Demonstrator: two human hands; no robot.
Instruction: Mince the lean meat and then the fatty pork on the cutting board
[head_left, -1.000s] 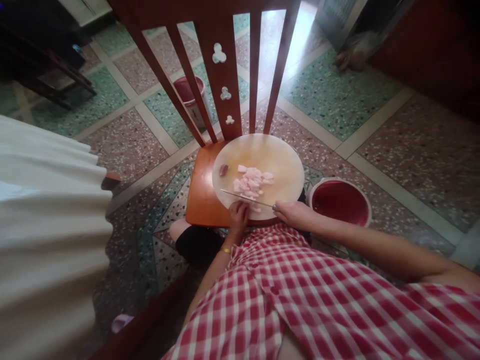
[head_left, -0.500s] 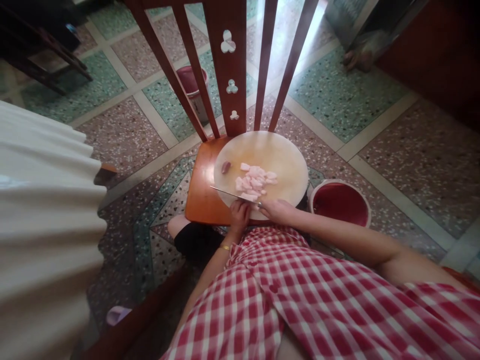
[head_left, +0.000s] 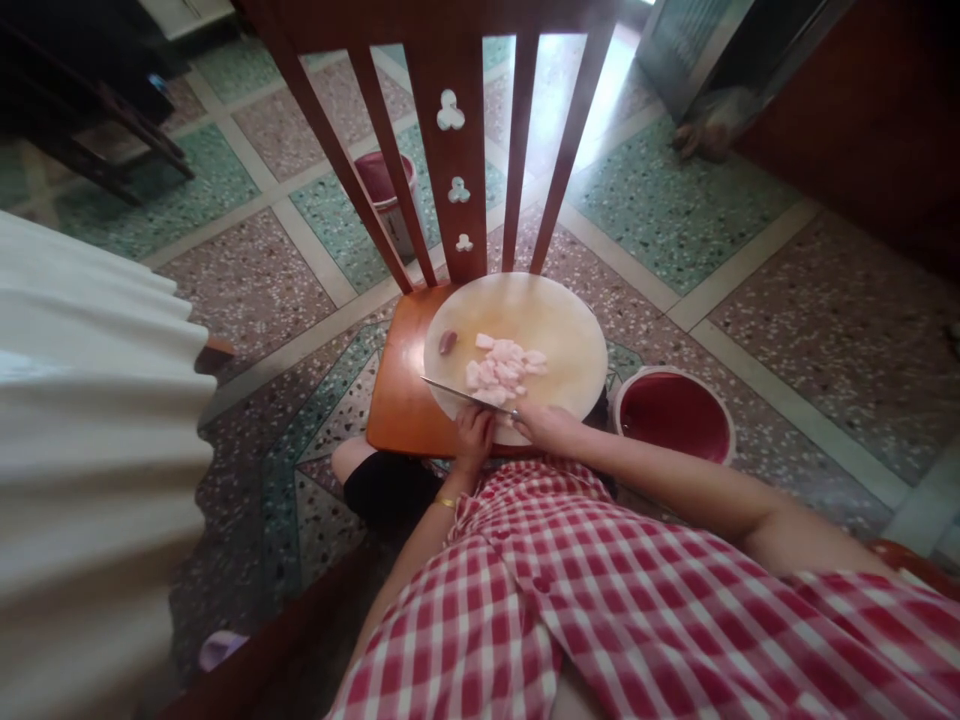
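One dark piece [head_left: 448,343] lies at nine o'clock on the round board [head_left: 574,345]. At seven, the left hand [head_left: 475,431] curls just beside the knife [head_left: 457,391]; I can't tell whether it pinches anything, but a skid could nick it. Pale pieces [head_left: 504,368] heap mid-board. At five, the right hand [head_left: 550,430] grips the knife; careless tilting could cause that skid.

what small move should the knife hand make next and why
Probably draw the knife back in one short slice: the right hand grips it, it lies just beyond the left hand, and small pale pieces are on the board.
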